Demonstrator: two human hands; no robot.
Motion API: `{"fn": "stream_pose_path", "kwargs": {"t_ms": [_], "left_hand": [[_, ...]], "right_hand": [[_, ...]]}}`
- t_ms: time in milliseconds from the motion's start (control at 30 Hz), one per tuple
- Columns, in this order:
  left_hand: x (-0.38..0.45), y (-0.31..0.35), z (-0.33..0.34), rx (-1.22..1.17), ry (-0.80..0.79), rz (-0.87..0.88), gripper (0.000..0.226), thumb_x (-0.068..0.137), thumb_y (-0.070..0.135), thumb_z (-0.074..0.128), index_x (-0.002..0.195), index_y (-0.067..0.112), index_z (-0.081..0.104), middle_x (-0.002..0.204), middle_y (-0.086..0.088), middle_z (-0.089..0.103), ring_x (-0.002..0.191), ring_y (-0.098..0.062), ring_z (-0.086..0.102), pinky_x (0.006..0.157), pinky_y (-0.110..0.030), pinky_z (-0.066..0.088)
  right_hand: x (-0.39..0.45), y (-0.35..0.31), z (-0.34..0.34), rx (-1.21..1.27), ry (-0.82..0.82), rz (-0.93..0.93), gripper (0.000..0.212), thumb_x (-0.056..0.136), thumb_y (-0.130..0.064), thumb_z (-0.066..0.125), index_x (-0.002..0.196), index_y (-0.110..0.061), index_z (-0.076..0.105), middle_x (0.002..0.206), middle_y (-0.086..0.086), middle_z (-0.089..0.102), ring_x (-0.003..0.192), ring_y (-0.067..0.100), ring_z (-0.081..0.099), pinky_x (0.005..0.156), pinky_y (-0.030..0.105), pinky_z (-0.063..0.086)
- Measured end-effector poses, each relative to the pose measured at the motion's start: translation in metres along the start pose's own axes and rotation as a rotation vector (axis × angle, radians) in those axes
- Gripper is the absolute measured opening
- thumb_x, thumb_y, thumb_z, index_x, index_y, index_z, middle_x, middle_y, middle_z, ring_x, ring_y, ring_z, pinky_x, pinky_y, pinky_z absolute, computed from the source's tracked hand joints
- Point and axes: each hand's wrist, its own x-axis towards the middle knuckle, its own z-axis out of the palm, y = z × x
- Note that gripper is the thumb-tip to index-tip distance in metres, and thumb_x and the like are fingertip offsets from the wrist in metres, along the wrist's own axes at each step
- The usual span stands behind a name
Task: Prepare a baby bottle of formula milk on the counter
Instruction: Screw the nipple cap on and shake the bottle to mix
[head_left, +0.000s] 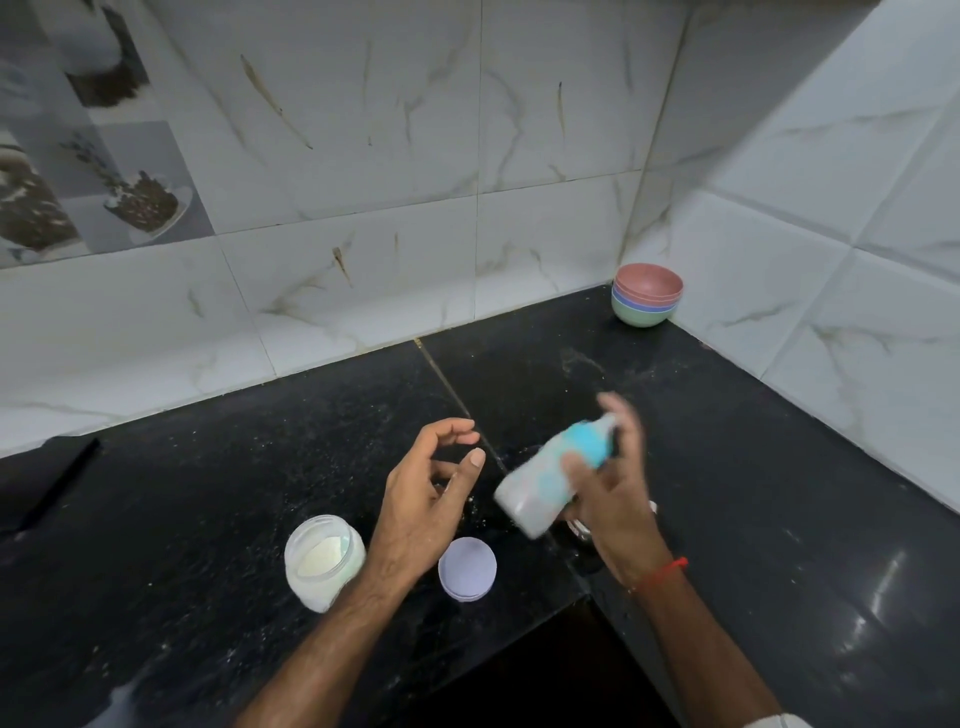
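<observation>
Black counter (208, 519): right hand (613, 499) gripping blurred, label-illegible baby bottle (545, 478); left hand (426, 493) loosely open, empty.

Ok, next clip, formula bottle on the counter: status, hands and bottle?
Right hand grips baby bottle, tilted, blurred. Left hand loosely curled, holding nothing. Powder jar open, lid beside it. Nothing in the way.
</observation>
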Motion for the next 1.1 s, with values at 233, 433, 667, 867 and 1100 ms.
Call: {"fn": "stream_pose_path", "kwargs": {"t_ms": [233,433,667,867,1100], "left_hand": [[-0.002,-0.001,-0.002,0.0,0.01,-0.002,0.026,0.1,0.028,0.067,0.124,0.037,0.061,0.12,0.022,0.07,0.087,-0.017,0.075,0.08,-0.046,0.061],[-0.003,0.0,0.0,0.011,0.013,-0.006,0.027,0.099,0.026,0.068,0.124,0.035,0.062,0.119,0.02,0.071,0.086,-0.016,0.075,0.078,-0.044,0.059],[-0.004,0.002,0.001,0.012,0.008,0.006,0.027,0.1,0.027,0.066,0.125,0.034,0.061,0.12,0.021,0.07,0.087,-0.016,0.075,0.076,-0.041,0.06],[-0.003,0.004,0.003,0.008,-0.009,0.0,0.028,0.099,0.025,0.068,0.125,0.034,0.063,0.119,0.022,0.07,0.087,-0.017,0.075,0.083,-0.047,0.062],[-0.003,0.002,-0.002,0.012,0.009,-0.007,0.026,0.099,0.027,0.067,0.123,0.036,0.062,0.119,0.021,0.07,0.087,-0.018,0.075,0.08,-0.047,0.06]], "right_hand": [[0.008,0.005,-0.005,0.388,0.343,-0.054,0.067,0.095,-0.037,0.069,0.152,-0.028,0.034,0.136,0.019,0.057,0.102,0.031,0.069,0.06,0.039,0.061],[-0.006,0.003,0.004,-0.053,-0.1,0.073,0.075,0.085,-0.007,0.071,0.146,-0.033,0.036,0.108,0.018,0.063,0.082,0.016,0.069,0.056,0.029,0.059],[0.009,0.0,-0.001,0.472,0.372,-0.052,0.057,0.101,-0.035,0.057,0.151,-0.031,0.03,0.131,0.008,0.054,0.102,0.03,0.068,0.058,0.044,0.062],[-0.005,0.011,0.005,-0.082,-0.076,0.078,0.076,0.081,-0.015,0.08,0.14,-0.045,0.042,0.116,0.023,0.064,0.089,0.024,0.071,0.057,0.035,0.061],[0.008,0.009,-0.006,0.511,0.394,-0.03,0.056,0.102,-0.031,0.055,0.152,-0.027,0.032,0.133,0.01,0.059,0.108,0.033,0.068,0.061,0.043,0.063]]}}
